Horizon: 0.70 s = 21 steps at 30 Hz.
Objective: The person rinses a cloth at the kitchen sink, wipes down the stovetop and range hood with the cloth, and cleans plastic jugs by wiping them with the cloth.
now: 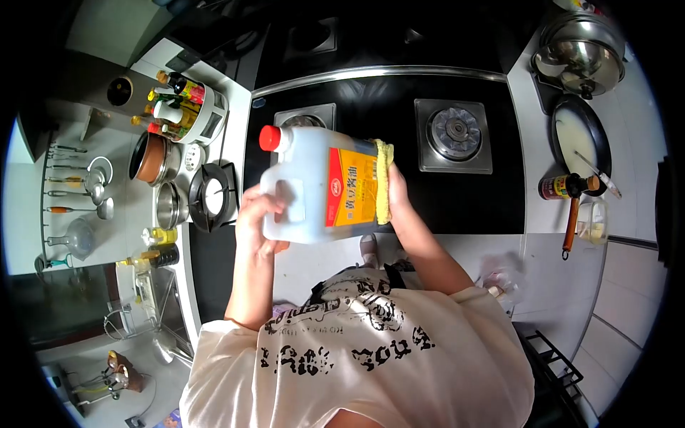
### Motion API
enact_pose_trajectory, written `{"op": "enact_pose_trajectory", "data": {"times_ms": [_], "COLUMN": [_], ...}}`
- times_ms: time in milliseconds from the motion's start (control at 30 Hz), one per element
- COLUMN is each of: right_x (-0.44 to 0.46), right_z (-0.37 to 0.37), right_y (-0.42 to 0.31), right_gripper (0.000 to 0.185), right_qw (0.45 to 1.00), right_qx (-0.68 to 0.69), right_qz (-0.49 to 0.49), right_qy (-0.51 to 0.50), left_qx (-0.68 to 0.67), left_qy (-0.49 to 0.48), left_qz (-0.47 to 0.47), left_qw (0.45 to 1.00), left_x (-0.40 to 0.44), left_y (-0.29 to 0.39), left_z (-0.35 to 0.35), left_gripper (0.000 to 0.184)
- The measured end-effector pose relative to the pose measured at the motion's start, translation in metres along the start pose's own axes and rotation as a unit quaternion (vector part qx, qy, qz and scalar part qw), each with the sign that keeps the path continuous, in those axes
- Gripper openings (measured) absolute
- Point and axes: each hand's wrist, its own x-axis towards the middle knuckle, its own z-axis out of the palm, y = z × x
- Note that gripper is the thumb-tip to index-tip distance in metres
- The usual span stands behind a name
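A large translucent soy sauce jug (pixel 312 214) with a red cap and a red and yellow label is held up on its side in front of me, its cap end to the left. My left hand (pixel 253 217) is closed round the jug's handle. Against the jug's base on the right lies a yellow cloth (pixel 384 187). My right hand (pixel 399 194) is closed on that cloth and presses it to the base; most of its fingers are hidden behind. Below the jug, part of the floor and a foot show.
A black stove top with a right burner (pixel 457 134) lies beyond the jug. To the left stand a bottle rack (pixel 207 118) and several pots. On the right counter are a frying pan (pixel 571 132) with pale liquid, a dark bottle (pixel 555 187) and a lidded steel pot (pixel 581 60).
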Motion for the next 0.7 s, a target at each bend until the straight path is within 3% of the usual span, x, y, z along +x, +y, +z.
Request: {"op": "enact_pose_trajectory", "data": {"times_ms": [33, 67, 133, 233, 333, 367, 433, 533, 600, 700], "right_x": [-0.009, -0.017, -0.042, -0.055, -0.052, -0.043, -0.042, -0.042, -0.053, -0.064], "right_z": [0.003, 0.005, 0.012, 0.012, 0.036, 0.038, 0.052, 0.074, 0.087, 0.100], "right_y": [0.001, 0.003, 0.004, 0.020, 0.019, 0.027, 0.036, 0.043, 0.041, 0.043], "right_gripper": [0.048, 0.049, 0.048, 0.048, 0.046, 0.048, 0.062, 0.068, 0.069, 0.065], "right_qw": [1.000, 0.999, 0.994, 0.992, 0.993, 0.991, 0.978, 0.877, 0.798, 0.624], "right_qx": [-0.006, -0.013, -0.045, 0.042, 0.072, 0.087, -0.017, -0.241, -0.370, -0.525], "right_qz": [0.020, 0.039, 0.093, 0.123, 0.051, -0.015, -0.162, -0.384, -0.469, -0.578], "right_qy": [0.005, 0.009, 0.026, -0.002, 0.085, 0.104, 0.126, 0.156, 0.079, 0.028], "left_qx": [-0.034, -0.056, -0.069, -0.083, -0.106, -0.127, -0.176, -0.227, -0.194, -0.177], "left_qy": [0.066, 0.029, 0.070, 0.087, 0.102, 0.110, 0.099, 0.103, 0.091, 0.055], "left_qz": [0.050, 0.012, 0.028, 0.042, 0.056, 0.057, 0.042, 0.030, 0.048, 0.016], "left_qw": [0.996, 0.998, 0.995, 0.992, 0.987, 0.984, 0.979, 0.968, 0.976, 0.983], "left_x": [0.006, 0.008, 0.016, 0.029, 0.033, 0.032, 0.030, 0.033, 0.028, 0.026], "left_y": [-0.005, -0.001, 0.000, -0.006, -0.018, -0.021, -0.022, -0.027, -0.023, -0.003], "left_z": [0.003, -0.002, -0.005, -0.003, 0.009, 0.022, 0.033, 0.041, 0.051, 0.053], "left_gripper": [0.015, 0.012, 0.011, 0.010, 0.009, 0.009, 0.013, 0.014, 0.011, 0.006]}}
